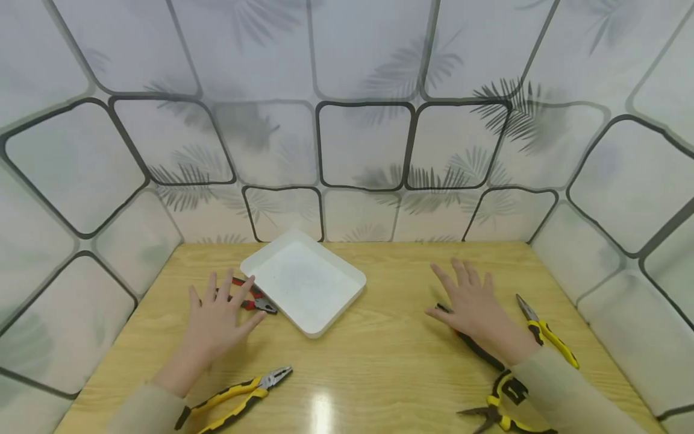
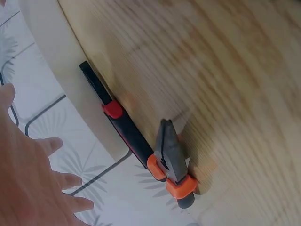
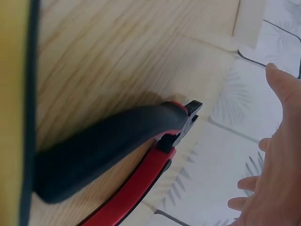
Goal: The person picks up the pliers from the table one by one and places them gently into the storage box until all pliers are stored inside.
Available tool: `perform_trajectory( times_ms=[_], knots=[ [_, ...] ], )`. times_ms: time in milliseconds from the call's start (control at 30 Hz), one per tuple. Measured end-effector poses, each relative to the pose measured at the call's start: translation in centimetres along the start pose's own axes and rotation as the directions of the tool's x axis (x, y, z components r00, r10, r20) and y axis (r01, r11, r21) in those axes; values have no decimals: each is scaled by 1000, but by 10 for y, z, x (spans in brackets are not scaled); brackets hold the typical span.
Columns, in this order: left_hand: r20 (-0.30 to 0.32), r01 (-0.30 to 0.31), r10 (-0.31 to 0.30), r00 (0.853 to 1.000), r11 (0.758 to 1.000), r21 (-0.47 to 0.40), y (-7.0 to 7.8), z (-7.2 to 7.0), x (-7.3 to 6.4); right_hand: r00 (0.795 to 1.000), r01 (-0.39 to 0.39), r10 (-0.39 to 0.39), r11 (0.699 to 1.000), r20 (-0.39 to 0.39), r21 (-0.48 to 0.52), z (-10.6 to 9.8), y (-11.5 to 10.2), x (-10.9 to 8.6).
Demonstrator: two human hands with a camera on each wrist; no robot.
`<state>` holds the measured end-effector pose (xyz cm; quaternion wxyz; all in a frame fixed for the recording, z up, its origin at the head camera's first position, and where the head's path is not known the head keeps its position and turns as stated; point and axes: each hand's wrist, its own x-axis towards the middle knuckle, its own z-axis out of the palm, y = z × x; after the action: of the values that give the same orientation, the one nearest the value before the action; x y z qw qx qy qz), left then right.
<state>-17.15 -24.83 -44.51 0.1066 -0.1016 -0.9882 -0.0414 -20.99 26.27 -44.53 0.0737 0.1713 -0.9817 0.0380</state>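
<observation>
Both hands hover over the wooden table, fingers spread and holding nothing. My left hand (image 1: 212,325) is at the left, its fingers overlapping a pair of pliers with red and black handles (image 1: 253,303) beside the white tray (image 1: 309,289). In the left wrist view, pliers with orange collars (image 2: 171,153) lie apart from the fingers. At the right, my right hand (image 1: 473,304) covers part of a dark-handled pair of pliers (image 1: 479,351). Black and red handles of pliers (image 3: 113,141) show in the right wrist view, with the right hand off to their right.
Yellow-and-black pliers (image 1: 252,389) lie at the front left. Needle-nose pliers with yellow handles (image 1: 550,337) lie at the far right, and another yellow-and-black pair (image 1: 492,413) sits by the right sleeve. Patterned white walls (image 1: 358,144) enclose the table's back and sides.
</observation>
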Motion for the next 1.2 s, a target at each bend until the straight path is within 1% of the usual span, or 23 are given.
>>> perform_trajectory(
  times_ms=[233, 433, 533, 600, 733, 933, 1033, 1100, 1200],
  knots=[
    [31, 21, -21, 999, 1000, -1, -9, -1, 8, 1000, -2, 2, 1000, 22, 18, -2, -12, 10],
    [27, 31, -31, 999, 999, 12, -14, -5, 14, 1000, 9, -10, 1000, 27, 25, -3, -22, 16],
    [37, 35, -35, 999, 999, 9, -18, -6, 19, 999, 23, -24, 999, 28, 34, -1, -27, 20],
    [53, 42, -42, 998, 999, 10, -22, -6, 23, 999, 31, -32, 999, 28, 42, 0, -30, 21],
    [64, 53, -53, 997, 999, 5, -27, -5, 30, 999, 52, -52, 998, 13, 41, 1, -38, 24],
    [51, 47, -48, 998, 999, 26, -35, -3, 40, 997, 72, -73, 997, 13, 38, -1, -52, 29],
    [55, 51, -53, 997, 998, 43, -40, -1, 46, 996, 84, -85, 996, 12, 42, 1, -57, 32],
    [63, 59, -61, 996, 998, 39, -43, 1, 51, 996, 87, -88, 995, 14, 51, 5, -60, 34],
    [94, 75, -77, 993, 997, 21, -47, 1, 57, 996, 91, -92, 994, 18, 53, 10, -65, 38]
  ],
)
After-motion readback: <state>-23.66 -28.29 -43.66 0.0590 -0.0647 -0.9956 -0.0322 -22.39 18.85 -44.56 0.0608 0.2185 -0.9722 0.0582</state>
